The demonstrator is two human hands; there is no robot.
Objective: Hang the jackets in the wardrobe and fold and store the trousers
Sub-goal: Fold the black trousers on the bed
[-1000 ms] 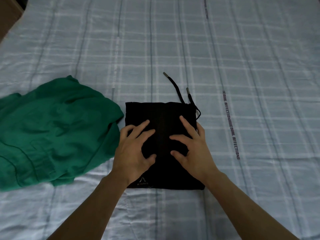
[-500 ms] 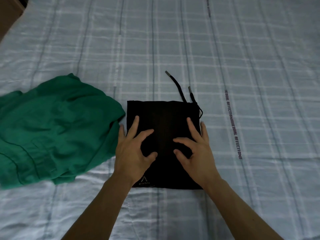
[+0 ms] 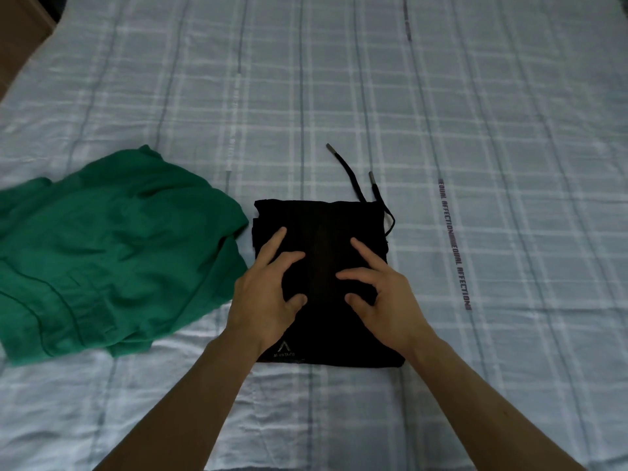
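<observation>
- Far left, upper corner: a strip of brown wooden furniture (image 3: 20, 35) shows at the frame edge beside the bed; what piece it is cannot be told.
- Left: a green garment (image 3: 112, 246) lies crumpled and unfolded on the bed sheet (image 3: 373, 90), a pale blue-grey check. Its right edge lies just beside the left side of the black trousers; whether the two touch cannot be told.
- Centre left: the left hand (image 3: 268, 294) lies palm down on the left half of the folded stack, fingers straight and spread, thumb pointing inward. It presses flat and grips nothing.
- Centre: the black trousers (image 3: 326, 232) lie folded into a compact rectangle on the sheet, directly in front of the person. A small pale triangular logo (image 3: 283, 346) with lettering too small to read sits near the front left corner.
- Centre right: the right hand (image 3: 384, 294) lies palm down on the right half of the stack, fingers extended and spread, thumb inward. It holds nothing. The two hands are apart, with bare black cloth between them.
- Right of centre: a black drawstring (image 3: 353, 180) with two metal-tipped ends trails from the far right corner of the trousers onto the sheet.
- Right: a printed line of dark text (image 3: 457, 246) runs along the sheet, well clear of the trousers.
</observation>
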